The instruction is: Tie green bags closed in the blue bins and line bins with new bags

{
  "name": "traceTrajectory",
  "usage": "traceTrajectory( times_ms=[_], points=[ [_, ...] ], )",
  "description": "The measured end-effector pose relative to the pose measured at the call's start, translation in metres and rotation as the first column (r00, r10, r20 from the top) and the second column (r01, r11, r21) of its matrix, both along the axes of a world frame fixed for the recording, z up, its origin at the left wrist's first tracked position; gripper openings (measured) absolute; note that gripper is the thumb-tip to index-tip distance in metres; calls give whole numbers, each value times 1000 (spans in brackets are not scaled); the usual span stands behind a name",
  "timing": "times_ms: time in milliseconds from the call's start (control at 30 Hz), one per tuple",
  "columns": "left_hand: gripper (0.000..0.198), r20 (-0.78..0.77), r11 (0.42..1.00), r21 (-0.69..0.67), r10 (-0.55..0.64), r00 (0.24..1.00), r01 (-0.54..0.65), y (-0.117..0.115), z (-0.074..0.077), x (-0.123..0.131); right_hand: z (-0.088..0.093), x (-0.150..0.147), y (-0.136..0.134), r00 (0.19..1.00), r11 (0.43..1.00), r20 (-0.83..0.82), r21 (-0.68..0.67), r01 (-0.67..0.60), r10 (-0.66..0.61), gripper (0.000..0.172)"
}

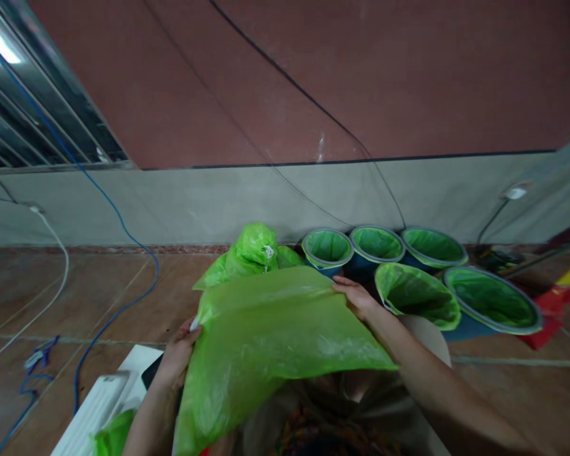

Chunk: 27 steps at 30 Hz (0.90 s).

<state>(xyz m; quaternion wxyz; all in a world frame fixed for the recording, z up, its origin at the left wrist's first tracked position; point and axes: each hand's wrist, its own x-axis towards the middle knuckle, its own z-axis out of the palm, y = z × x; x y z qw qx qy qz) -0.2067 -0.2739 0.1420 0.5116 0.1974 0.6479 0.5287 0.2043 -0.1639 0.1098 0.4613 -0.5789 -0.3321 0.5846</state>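
A large green plastic bag [275, 323] is spread out between my two hands, above my lap. My left hand [180, 345] is closed on its left edge, near a small white bit. On the far right corner, my right hand [354, 294] pinches the plastic. Behind the bag, filled green bags [254, 250] sit against the wall, one with a white tie. To the right of my right hand stands a bin with a green liner [418, 294] folded over its rim.
More blue bins with green liners [327, 248] stand along the wall at right. A red and yellow object [558, 304] lies beyond them. At lower left are a white box-like object [97, 405], green plastic [116, 434] and a blue hose [109, 326] across the tiled floor.
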Motion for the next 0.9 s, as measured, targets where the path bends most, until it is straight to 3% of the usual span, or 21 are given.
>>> traceTrajectory(
  times_ms=[100,233,333,467,633,767,833,900],
  points=[
    [60,-95,995,92,40,995,-31,9,13,9,26,12,3,996,998,-74,36,55,-52,42],
    [81,-20,968,251,-4,1000,9,14,36,18,54,24,-4,970,993,-243,115,7,22,34],
    [75,43,947,320,-4,999,-10,16,54,20,69,35,-13,954,986,-283,158,-53,97,28],
    [57,-3,933,359,-9,1000,9,23,77,16,89,47,-25,956,968,-225,206,-141,187,38],
    [56,-187,912,376,-101,977,166,28,93,7,104,55,-35,967,923,-21,306,-234,252,58],
    [60,-431,883,294,-218,876,365,30,98,7,102,63,-33,954,893,207,352,-281,219,62],
    [56,-518,865,261,-249,818,429,33,100,13,99,68,-31,902,877,406,368,-308,147,59],
    [48,-601,857,247,-230,765,452,37,101,20,95,71,-30,775,856,632,380,-349,35,56]
  ],
)
